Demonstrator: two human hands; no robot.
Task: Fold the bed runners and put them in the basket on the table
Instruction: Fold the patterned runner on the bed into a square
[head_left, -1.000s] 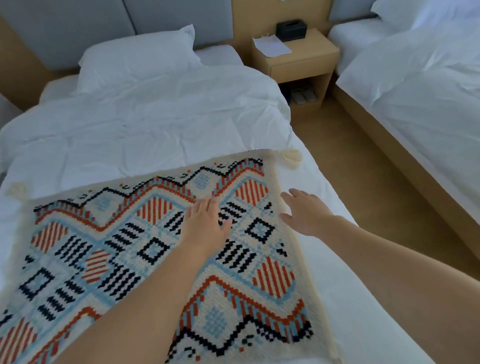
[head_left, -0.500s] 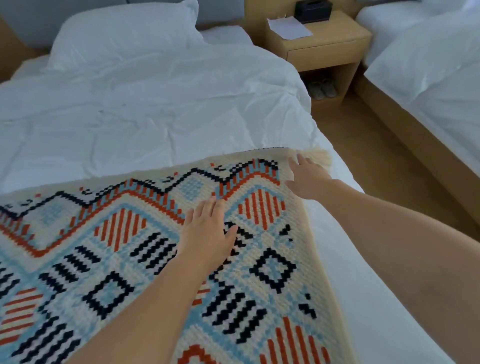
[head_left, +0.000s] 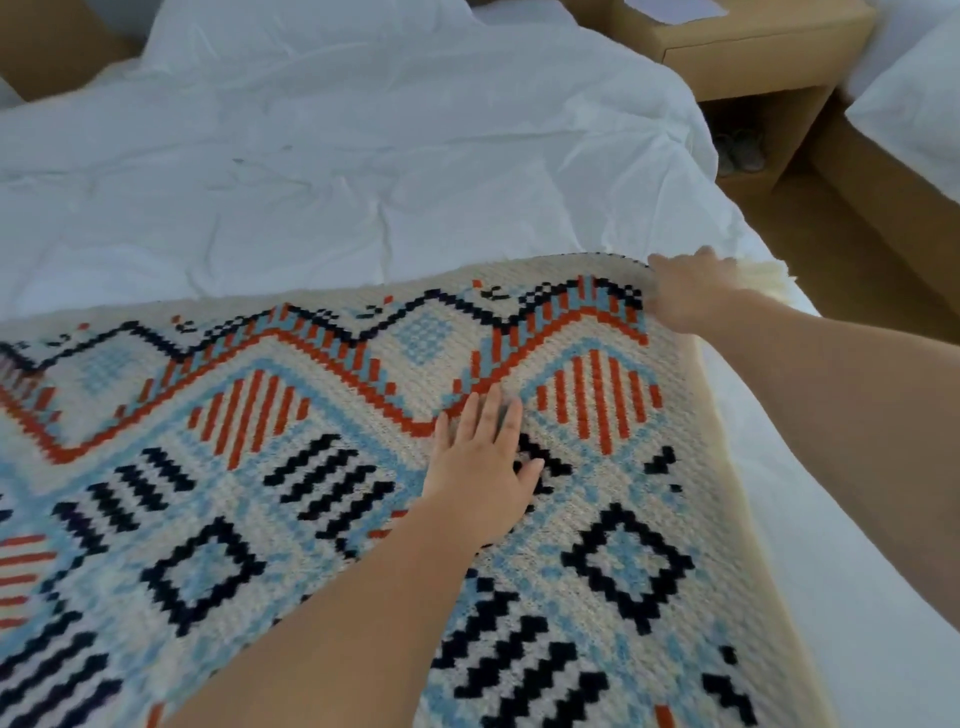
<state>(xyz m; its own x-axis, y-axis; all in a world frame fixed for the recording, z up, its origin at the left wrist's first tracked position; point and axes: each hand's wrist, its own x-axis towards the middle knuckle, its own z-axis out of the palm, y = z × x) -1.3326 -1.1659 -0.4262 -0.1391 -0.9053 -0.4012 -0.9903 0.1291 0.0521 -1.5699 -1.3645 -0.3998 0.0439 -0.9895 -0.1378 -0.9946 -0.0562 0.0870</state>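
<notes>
Head-worn view, steeply down, close over the bed (head_left: 363, 171).

The bed runner (head_left: 311, 467) lies across the near end of the bed, on the duvet (head_left: 363, 156). My left hand (head_left: 480, 467) rests flat on the runner and my right hand (head_left: 685, 291) is at its far right corner. A pillow (head_left: 311, 31) lies at the far end. Right of the bed stands a nightstand (head_left: 753, 57), perhaps with shoes (head_left: 737, 150) in its lower shelf, and right of that is a second bed (head_left: 914, 119).
</notes>
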